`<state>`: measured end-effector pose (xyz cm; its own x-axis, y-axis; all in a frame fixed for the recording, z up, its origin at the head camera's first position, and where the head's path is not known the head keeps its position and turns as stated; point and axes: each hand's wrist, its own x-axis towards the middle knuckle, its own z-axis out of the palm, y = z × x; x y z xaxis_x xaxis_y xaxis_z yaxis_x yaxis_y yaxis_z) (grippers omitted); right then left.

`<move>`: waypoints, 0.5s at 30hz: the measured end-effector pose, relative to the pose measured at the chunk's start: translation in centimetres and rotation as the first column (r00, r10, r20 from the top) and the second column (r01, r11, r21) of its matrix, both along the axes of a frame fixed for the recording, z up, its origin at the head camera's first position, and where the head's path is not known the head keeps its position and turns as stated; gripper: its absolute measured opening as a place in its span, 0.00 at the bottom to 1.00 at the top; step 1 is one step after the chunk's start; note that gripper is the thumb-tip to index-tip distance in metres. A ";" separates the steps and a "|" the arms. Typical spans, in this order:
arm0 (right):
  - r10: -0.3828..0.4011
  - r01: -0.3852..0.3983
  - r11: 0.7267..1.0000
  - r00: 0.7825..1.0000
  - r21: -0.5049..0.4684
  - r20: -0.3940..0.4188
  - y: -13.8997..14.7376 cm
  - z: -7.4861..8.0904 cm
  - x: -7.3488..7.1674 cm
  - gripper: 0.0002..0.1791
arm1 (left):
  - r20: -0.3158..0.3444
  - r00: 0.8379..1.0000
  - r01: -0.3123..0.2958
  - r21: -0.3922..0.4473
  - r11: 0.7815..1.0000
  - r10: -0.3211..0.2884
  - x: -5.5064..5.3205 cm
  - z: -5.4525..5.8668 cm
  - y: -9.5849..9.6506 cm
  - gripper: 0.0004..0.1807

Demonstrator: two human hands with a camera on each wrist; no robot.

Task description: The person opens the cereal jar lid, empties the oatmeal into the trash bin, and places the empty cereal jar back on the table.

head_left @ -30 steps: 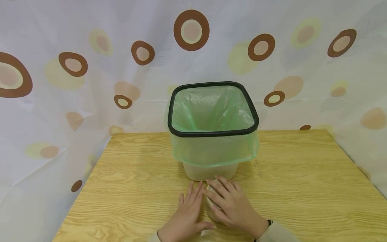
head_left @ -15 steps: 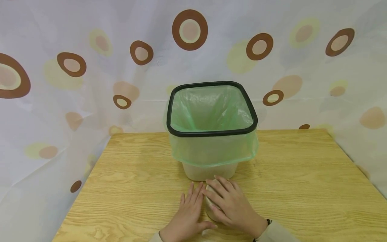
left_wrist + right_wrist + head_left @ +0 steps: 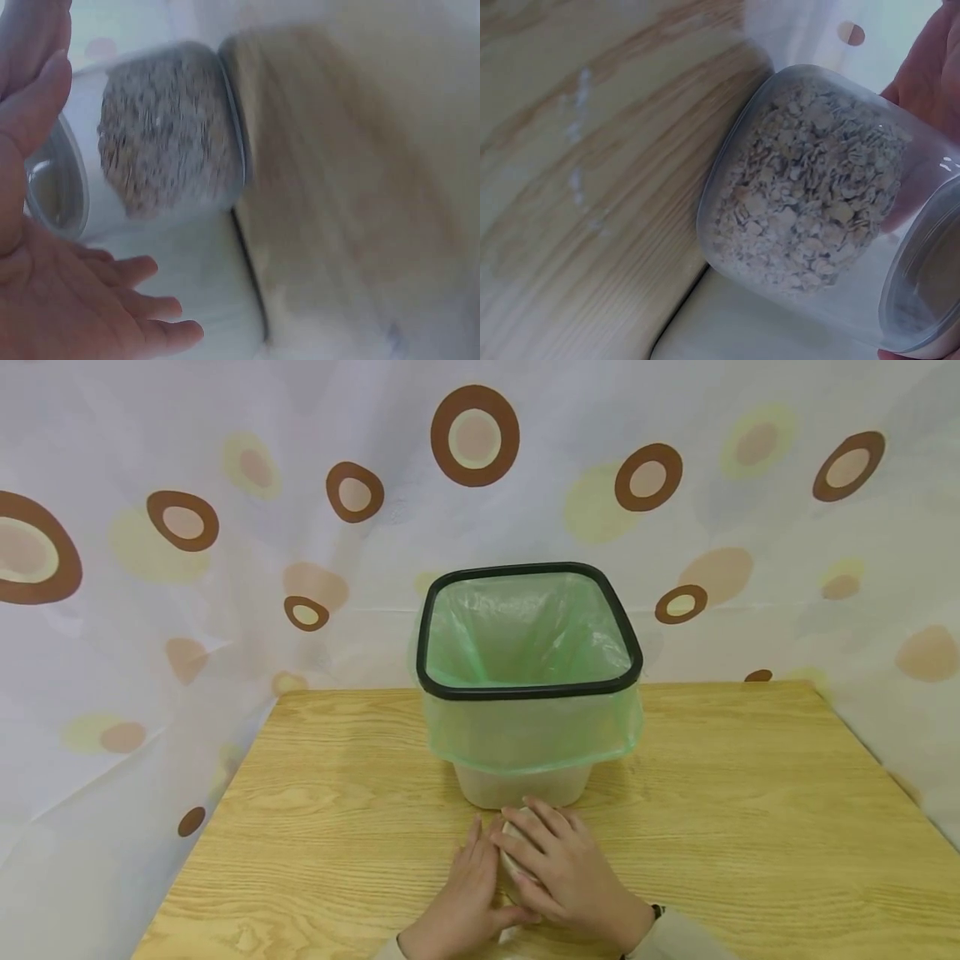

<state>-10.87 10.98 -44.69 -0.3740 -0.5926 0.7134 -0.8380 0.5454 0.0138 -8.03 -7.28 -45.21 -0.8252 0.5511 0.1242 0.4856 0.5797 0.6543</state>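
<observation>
A clear plastic jar (image 3: 802, 187) partly filled with oat flakes stands upright on the wooden table in front of the bin. Across its lid (image 3: 512, 842) lies my right hand (image 3: 564, 870), fingers spread to the far-left rim and thumb at the near side, gripping it. My left hand (image 3: 463, 893) is at the jar's left side, fingers nearly straight toward the bin and thumb reaching along the near side. In the left wrist view the left fingers (image 3: 161, 307) are extended beside the jar. Head view hides most of the jar under the hands.
A pale waste bin (image 3: 525, 787) with a green liner bag (image 3: 517, 727) and black rim ring (image 3: 528, 692) stands right behind the jar. The wooden table (image 3: 322, 810) extends to both sides. A patterned sheet (image 3: 375, 410) hangs behind and at the sides.
My right hand has turned and shifted slightly left on the lid. The left hand has drawn in closer around the jar's left side, its fingers now meeting the right fingertips in the view.
</observation>
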 end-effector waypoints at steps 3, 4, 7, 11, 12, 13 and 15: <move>-0.009 0.009 1.000 1.000 -0.014 0.004 -0.4 -0.1 0.1 0.25 | 0.052 0.999 -0.002 0.135 0.991 -0.005 0.0 -0.4 0.2 0.55; -0.011 0.011 1.000 1.000 -0.018 0.010 -0.5 -0.1 0.2 0.25 | 0.082 0.997 -0.008 0.182 0.983 -0.007 -0.1 -0.5 0.3 0.55; -0.016 0.017 0.999 0.999 -0.030 0.032 -1.0 -0.1 0.4 0.24 | 0.177 0.984 -0.058 0.314 0.948 0.002 -0.1 -0.9 0.7 0.52; -0.034 0.037 0.998 0.998 -0.055 0.061 -1.6 -0.1 0.7 0.24 | 0.246 0.969 -0.118 0.416 0.902 0.013 -0.2 -1.3 1.1 0.48; -0.043 0.047 0.997 0.996 -0.063 0.073 -1.7 -0.1 0.7 0.24 | 0.256 0.966 -0.129 0.434 0.892 0.016 -0.2 -1.4 1.1 0.48; -0.050 0.056 0.996 0.995 -0.071 0.084 -1.9 -0.1 0.8 0.25 | 0.270 0.963 -0.140 0.451 0.882 0.015 -0.2 -1.5 1.2 0.48; -0.065 0.073 0.994 0.993 -0.081 0.100 -2.1 -0.1 0.9 0.26 | 0.276 0.961 -0.156 0.463 0.872 0.026 -0.1 -1.6 1.1 0.48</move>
